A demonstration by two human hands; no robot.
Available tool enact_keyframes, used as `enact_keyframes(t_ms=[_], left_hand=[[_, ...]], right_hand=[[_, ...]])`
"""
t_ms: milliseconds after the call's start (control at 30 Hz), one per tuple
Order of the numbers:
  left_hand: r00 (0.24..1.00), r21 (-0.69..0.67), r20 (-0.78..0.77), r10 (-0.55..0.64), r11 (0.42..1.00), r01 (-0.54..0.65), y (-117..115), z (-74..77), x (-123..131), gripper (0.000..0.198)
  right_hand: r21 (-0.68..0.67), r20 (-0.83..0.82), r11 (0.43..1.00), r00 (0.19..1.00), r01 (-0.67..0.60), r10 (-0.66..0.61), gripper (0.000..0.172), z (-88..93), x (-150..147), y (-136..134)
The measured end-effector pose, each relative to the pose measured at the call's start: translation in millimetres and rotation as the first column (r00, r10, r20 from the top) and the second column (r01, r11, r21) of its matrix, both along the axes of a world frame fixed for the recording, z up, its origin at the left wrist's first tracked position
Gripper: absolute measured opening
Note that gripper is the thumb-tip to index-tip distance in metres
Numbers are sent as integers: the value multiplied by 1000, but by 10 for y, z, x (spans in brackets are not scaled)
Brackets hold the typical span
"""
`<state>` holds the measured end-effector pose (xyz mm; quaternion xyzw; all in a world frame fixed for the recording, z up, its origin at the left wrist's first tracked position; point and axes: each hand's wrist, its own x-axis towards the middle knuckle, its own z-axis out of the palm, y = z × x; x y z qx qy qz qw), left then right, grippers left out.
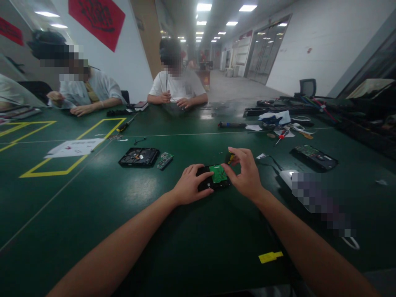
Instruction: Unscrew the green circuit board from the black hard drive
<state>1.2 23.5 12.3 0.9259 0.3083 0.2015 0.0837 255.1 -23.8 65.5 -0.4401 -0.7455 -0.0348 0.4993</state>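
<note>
A hard drive with a green circuit board lies on the table in front of me. My left hand grips its left part, fingers over the top and thumb along the near edge. Above its right side, my right hand holds a black and yellow screwdriver between thumb and fingers. The screwdriver's tip is too small to make out, so I cannot tell whether it touches a screw. A tiny loose part lies just beyond the drive.
Left of my hands lie an opened hard drive and a loose circuit board. To the right are another drive and a white device with a cable. Tools and cloths sit farther back. Co-workers sit across the green table.
</note>
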Motion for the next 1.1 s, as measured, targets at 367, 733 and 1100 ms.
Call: enact_keyframes(t_ms=[367, 733, 1100], left_hand=[[1000, -1, 11, 0, 1000, 0, -1, 10, 7, 68], [1000, 3, -13, 3, 1000, -3, -2, 10, 6, 67], [1000, -6, 3, 3, 1000, -3, -13, 28, 4, 68]], right_hand=[[7, 5, 1000, 1000, 14, -14, 68, -31, -15, 12], [33, -8, 999, 1000, -2, 2, 62, -11, -18, 3], [29, -14, 999, 1000, -17, 18, 65, 2, -29, -1]])
